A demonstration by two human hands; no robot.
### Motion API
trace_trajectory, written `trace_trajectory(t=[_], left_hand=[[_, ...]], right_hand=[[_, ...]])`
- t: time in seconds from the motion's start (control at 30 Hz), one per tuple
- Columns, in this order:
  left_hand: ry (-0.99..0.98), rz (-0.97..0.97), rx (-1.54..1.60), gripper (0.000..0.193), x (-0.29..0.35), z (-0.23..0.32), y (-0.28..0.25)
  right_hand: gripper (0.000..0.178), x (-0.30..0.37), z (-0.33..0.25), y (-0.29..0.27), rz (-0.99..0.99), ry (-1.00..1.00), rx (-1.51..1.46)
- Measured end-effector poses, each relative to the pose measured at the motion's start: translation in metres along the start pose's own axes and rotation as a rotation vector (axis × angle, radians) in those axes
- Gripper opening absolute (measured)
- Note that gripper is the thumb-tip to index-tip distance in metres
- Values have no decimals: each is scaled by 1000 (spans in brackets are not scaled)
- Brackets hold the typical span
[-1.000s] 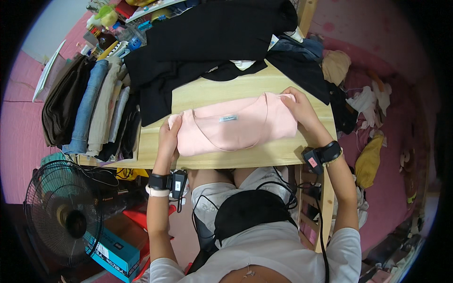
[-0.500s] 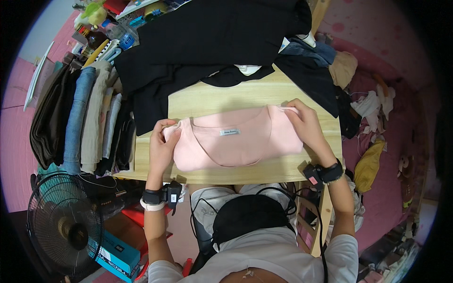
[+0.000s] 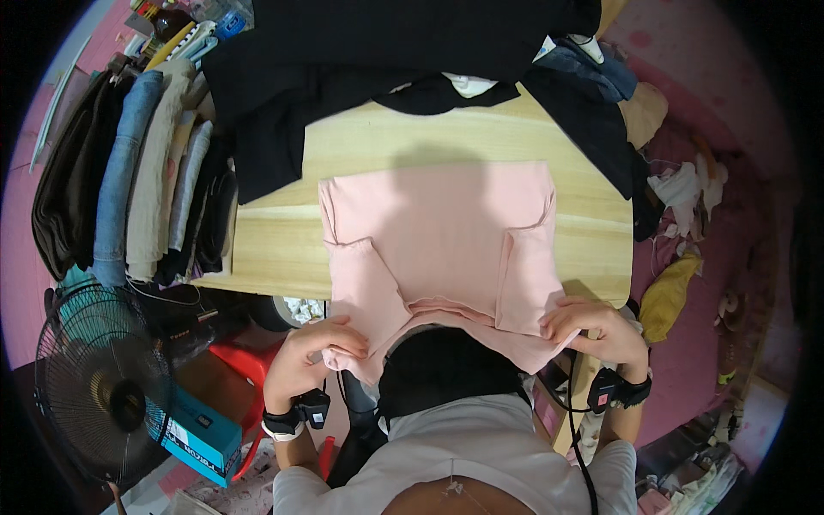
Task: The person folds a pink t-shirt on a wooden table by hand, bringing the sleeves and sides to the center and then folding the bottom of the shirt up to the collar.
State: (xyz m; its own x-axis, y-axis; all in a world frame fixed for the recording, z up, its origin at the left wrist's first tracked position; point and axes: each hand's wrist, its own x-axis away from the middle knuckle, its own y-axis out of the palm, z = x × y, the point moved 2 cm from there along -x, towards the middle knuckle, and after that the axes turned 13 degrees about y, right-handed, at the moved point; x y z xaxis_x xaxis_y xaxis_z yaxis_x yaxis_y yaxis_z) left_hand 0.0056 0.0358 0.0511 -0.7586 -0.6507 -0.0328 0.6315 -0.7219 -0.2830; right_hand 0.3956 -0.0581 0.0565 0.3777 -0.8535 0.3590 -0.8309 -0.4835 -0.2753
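Note:
A pink shirt (image 3: pixel 455 215) lies on the light wooden table with its sides folded inward, and its neckline end hangs over the near edge toward my lap. My left hand (image 3: pixel 313 350) grips the shirt's near left corner, fingers on top of the cloth. At the near right corner, my right hand (image 3: pixel 596 326) pinches the fabric between thumb and fingers. Both hands are just off the table's front edge. Each wrist wears a black strapped device.
Black garments (image 3: pixel 386 43) spread over the table's far side. Folded trousers (image 3: pixel 120 172) stand in a row at the left. A black fan (image 3: pixel 103 386) and a blue box (image 3: pixel 202 438) are at lower left. A yellow cloth (image 3: pixel 669 296) lies on the pink bedding at right.
The shirt has opened out: its folded bundle now lies longer across the table. Both hands have drawn the neckline end back toward me, past the near edge.

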Motion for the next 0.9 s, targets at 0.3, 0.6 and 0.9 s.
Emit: trace_trajectory(t=[0.3,0.6,0.9], left_hand=[[-20,-146,-80,27,12,6,15],[39,-31,-119,27,6,16,13],[145,94,-158,22,10,16,19]], right_hand=[[19,10,2,7,5,76,178],[19,1,-17,-1,125,-36,31],[19,2,-31,1,88,-54,143]])
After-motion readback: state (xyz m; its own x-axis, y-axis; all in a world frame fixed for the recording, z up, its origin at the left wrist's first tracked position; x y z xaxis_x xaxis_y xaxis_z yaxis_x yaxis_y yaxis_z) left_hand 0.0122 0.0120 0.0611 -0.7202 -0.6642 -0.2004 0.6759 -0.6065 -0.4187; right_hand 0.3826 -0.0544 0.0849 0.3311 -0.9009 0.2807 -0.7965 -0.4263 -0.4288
